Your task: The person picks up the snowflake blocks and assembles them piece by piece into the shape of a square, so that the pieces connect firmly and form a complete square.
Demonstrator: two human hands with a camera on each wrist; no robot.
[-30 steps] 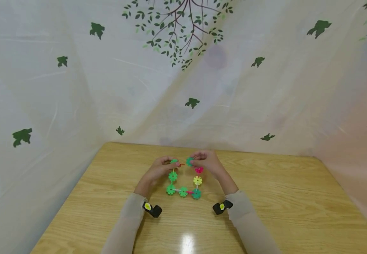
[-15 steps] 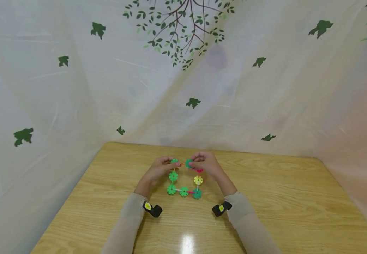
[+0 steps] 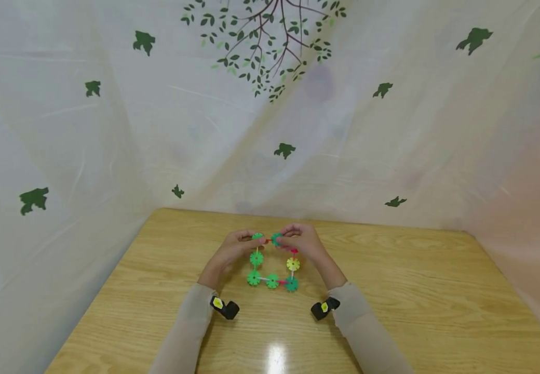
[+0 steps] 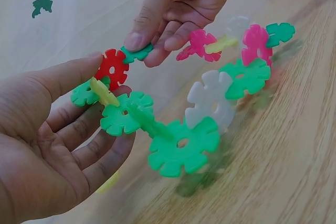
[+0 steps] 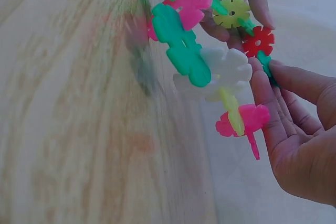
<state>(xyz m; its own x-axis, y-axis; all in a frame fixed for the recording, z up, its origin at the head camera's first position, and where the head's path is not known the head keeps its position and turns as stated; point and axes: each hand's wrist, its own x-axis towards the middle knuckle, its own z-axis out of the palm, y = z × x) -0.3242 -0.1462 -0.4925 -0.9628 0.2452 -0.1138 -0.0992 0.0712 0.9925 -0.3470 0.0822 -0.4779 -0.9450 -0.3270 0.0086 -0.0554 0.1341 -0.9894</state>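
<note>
A chain of plastic snowflake discs, bent into a squarish loop, hangs between the two hands above the table. My left hand pinches the loop's far left corner, its thumb against the red disc and its fingers behind the green discs. With thumb and fingertips my right hand pinches a teal disc, whose edge meets the red one. Down the right side come a pink disc and a yellow disc. Green discs and a white disc form the near side.
The wooden table stretches under both arms. Behind it hangs a pale cloth printed with leaves and branches. Small black cameras are strapped to the sleeves at each wrist.
My right hand has shifted slightly left with the teal disc, and the gap to the red disc has closed. The pink disc has turned nearly edge-on. My left hand stays almost still.
</note>
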